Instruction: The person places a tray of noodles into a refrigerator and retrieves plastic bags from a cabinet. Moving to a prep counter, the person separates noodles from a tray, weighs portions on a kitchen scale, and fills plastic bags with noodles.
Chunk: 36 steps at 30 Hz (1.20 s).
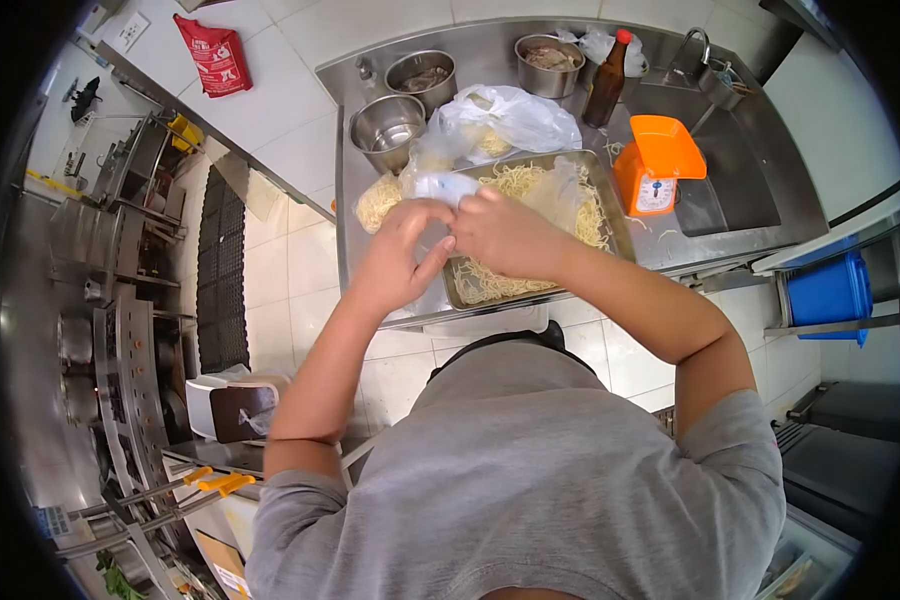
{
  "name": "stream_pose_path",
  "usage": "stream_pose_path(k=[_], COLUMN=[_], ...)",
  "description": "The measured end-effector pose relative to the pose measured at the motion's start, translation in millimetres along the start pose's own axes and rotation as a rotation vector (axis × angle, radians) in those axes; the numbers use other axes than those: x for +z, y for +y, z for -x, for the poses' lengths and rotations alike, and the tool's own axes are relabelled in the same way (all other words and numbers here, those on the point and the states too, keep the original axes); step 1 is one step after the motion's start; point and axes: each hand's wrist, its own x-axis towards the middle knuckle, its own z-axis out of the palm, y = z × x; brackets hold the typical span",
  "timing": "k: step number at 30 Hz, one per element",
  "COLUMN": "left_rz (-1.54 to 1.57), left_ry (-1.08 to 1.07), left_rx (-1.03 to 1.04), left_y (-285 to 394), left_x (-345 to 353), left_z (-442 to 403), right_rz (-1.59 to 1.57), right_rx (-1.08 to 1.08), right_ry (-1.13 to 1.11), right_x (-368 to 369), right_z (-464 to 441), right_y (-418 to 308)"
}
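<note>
Holding both hands close together over the nine o'clock side of the metal tray [618, 207]. Curling the fingers of the right hand [507, 236] round a gathered plastic bag [440, 187], seemingly clamping it. Holding the thumb and index finger of the left hand [398, 254] just beside — impossible to say whether pinching the film or only touching. Seeing the bag at eleven o'clock from the meeting fingertips, and a noodle bundle [378, 203] at eleven o'clock from the left hand, outside the tray; not being certain whether belonging to this same bag.

Probably handling as light, soft and floppy, a little slippery, and tearing easily under a fingernail. Best gripping by the gathered part, using the finger pads — avoiding thinly stretched film. Looking whitish, half transparent and crumpled, shining in places.
</note>
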Motion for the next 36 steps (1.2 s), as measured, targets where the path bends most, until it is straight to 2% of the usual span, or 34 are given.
stream_pose_path(k=[4,6,7,9,11,12,16,19,22,26,27,29,30,31,33,35,36], left_rz=[-0.343,-0.507,-0.551,-0.639,-0.596,-0.573,-0.46,-0.454,-0.507,-0.665,-0.692,-0.507,-0.246,0.061,0.688,1.009,1.17], left_ry=[-0.278,-0.462,-0.407,-0.3,-0.222,-0.181,-0.318,-0.35,-0.413,-0.479,-0.493,-0.354,-0.312,-0.292,-0.223,-0.106,-0.045], left_rx=[-0.037,0.024,0.121,0.323,0.417,0.459,0.255,0.19,0.162,0.219,0.242,0.086,-0.089,-0.271,-0.622,-0.587,-0.559], left_y=[13,7,8,13,20,23,29,41,48,52,51,46,34,24,-4,-55,-73], left_x=[-30,-35,-39,-49,-47,-44,-30,-15,4,34,37,37,36,45,77,131,156], left_z=[-17,-22,-25,-38,-48,-52,-75,-106,-141,-207,-228,-278,-305,-329,-364,-392,-407], right_rz=[-0.089,-0.234,-0.304,-0.418,-0.415,-0.353,-0.109,-0.185,-0.199,-0.279,-0.313,-0.384,-0.654,-1.154,-1.782,-1.769,-1.806], right_rx=[0.021,0.023,0.027,0.267,0.334,0.277,0.01,0.014,-0.025,0.211,0.178,0.099,0.176,0.347,0.444,0.5,0.539], right_ry=[0.249,0.142,0.086,-0.024,-0.056,-0.037,-0.015,0.139,0.141,-0.269,-0.115,0.192,0.3,0.267,0.395,0.636,0.685], right_x=[-12,-14,-17,-37,-50,-53,-76,-97,-103,-113,-120,-130,-132,-133,-114,-130,-132], right_z=[-8,-9,-10,-10,-7,-4,12,30,46,60,65,70,75,81,93,111,117], right_y=[14,16,17,15,18,22,54,82,115,170,192,245,271,292,334,335,351])
